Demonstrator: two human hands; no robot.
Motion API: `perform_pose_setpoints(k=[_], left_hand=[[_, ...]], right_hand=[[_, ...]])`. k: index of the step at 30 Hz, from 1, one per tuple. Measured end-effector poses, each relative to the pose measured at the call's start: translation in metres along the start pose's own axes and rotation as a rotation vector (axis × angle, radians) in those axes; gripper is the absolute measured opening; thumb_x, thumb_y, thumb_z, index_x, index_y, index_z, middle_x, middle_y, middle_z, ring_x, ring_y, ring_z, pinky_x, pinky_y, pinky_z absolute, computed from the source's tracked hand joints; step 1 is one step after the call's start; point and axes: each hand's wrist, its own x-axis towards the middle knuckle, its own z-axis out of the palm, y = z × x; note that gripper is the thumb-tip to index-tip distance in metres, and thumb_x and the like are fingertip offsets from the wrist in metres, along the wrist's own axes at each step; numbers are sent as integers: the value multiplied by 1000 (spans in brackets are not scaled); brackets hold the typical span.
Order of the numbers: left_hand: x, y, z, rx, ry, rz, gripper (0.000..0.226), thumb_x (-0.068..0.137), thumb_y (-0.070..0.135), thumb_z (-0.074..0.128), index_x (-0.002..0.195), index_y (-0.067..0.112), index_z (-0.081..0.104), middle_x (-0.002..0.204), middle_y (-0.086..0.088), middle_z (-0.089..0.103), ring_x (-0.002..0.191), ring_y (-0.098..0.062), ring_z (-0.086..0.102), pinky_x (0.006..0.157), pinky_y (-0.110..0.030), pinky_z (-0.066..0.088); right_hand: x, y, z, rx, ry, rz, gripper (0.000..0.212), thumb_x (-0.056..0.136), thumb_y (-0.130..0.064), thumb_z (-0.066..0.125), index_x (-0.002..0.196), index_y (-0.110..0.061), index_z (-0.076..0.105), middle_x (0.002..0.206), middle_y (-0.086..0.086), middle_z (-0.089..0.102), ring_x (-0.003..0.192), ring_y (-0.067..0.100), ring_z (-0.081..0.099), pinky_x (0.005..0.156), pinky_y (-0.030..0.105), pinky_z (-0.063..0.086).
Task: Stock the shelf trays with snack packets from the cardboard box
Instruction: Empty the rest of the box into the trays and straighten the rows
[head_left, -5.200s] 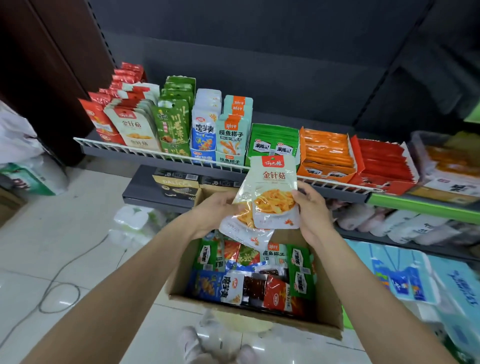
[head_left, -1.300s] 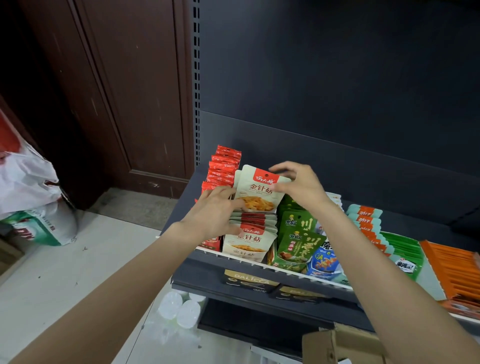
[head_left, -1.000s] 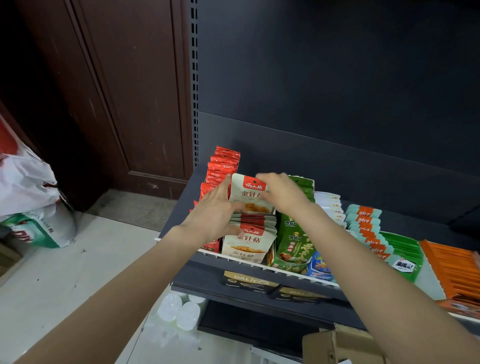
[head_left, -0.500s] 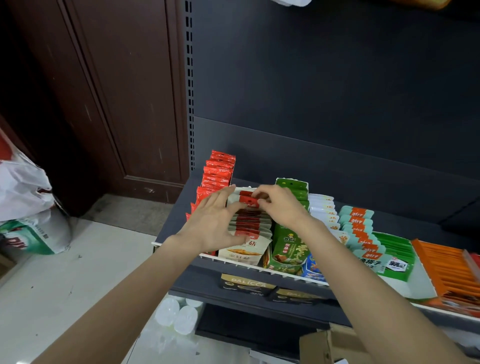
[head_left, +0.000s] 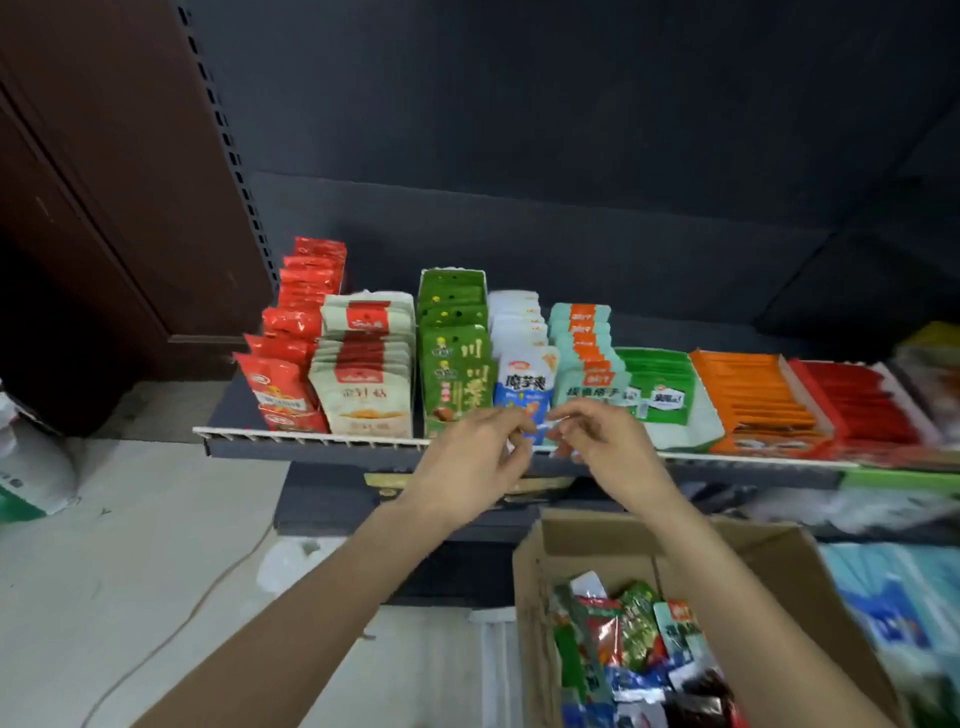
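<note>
Below the hands: cardboard box (head_left: 540, 582), brown and open-topped, heaped with crinkly foil snack packets (head_left: 639, 654) in green, red and blue.
Left hand (head_left: 470, 460): raised before the shelf rail, fingers loosely curled, holding nothing.
Right hand (head_left: 605, 449): just beside it, fingers relaxed and bent, also bare.
Shelf edge (head_left: 311, 441): dark metal with a pale toothed rail.
Beyond the fingertips: upright glossy pouch rows, red packets (head_left: 283, 389), cream packets (head_left: 366, 379), green packets (head_left: 454, 364), blue-white packets (head_left: 522, 374), well above the box.
</note>
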Motion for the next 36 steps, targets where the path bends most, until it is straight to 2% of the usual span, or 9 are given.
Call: perform_pose_setpoints(k=[4, 8, 12, 14, 18, 22, 26, 28, 36], left_hand=[[-20, 36, 75, -100, -176, -101, 21, 90, 15, 52, 109, 16, 62, 96, -2, 65, 88, -20, 61, 80, -30, 48], [-42, 70, 154, -81, -385, -253, 24, 94, 16, 48, 115, 12, 57, 113, -9, 62, 104, -24, 58, 92, -37, 47], [-57, 76, 220, 87, -621, -494, 36, 97, 21, 45, 130, 6, 45, 128, -16, 50, 115, -30, 52, 97, -38, 44], [-66, 72, 243, 160, -672, -539, 48, 96, 21, 48, 138, 3, 35, 142, -19, 36, 129, -32, 39, 105, -41, 38], [-78, 64, 266, 202, -702, -561, 74, 94, 30, 53, 151, 18, 9, 159, -5, -3, 146, -30, 0, 118, -44, 14], [-86, 57, 277, 278, -693, -622, 80, 92, 33, 56, 151, 26, 3, 157, 0, -20, 145, -27, -11, 118, -50, 6], [-90, 56, 278, 344, -509, -693, 79, 90, 27, 61, 150, 15, 11, 159, -3, -1, 145, -25, 11, 116, -41, 21], [-91, 54, 278, 317, -430, -724, 75, 90, 21, 61, 149, 10, 17, 158, -4, 10, 143, -24, 21, 114, -37, 27], [-90, 49, 276, 222, -465, -712, 70, 83, 28, 70, 141, 8, 35, 155, -2, 15, 140, -24, 25, 114, -38, 26]], right_hand=[[-56, 68, -22, -77, -101, 133, 21, 93, -5, 52, 93, -22, 64, 86, -6, 69, 80, 8, 65, 77, 27, 52], [-98, 148, -27, -279, -243, 256, 20, 92, -8, 52, 98, -13, 70, 98, 4, 71, 93, 21, 65, 83, 31, 48], [-125, 216, -33, -344, -365, 378, 30, 89, -3, 51, 117, -8, 62, 118, 14, 64, 109, 28, 58, 78, 24, 39], [-134, 241, -36, -399, -423, 412, 42, 91, -6, 51, 132, -12, 51, 134, 13, 53, 120, 28, 51, 93, 26, 39], [-130, 264, -36, -419, -501, 328, 65, 92, -22, 59, 148, -16, 25, 154, 6, 25, 140, 24, 27, 113, 29, 21], [-111, 260, -18, -372, -565, 293, 84, 85, -33, 67, 151, -22, 15, 156, 6, 19, 143, 25, 20, 116, 35, 18], [-101, 271, -4, -453, -534, 326, 79, 73, -33, 79, 140, -14, 39, 141, 12, 44, 128, 29, 43, 107, 36, 36], [-99, 275, -8, -370, -554, 377, 73, 72, -28, 80, 136, -13, 48, 141, 8, 47, 127, 26, 46, 107, 33, 36], [-99, 276, -35, -311, -517, 363, 62, 77, -18, 75, 134, -13, 51, 142, 6, 47, 124, 24, 48, 100, 29, 38]])
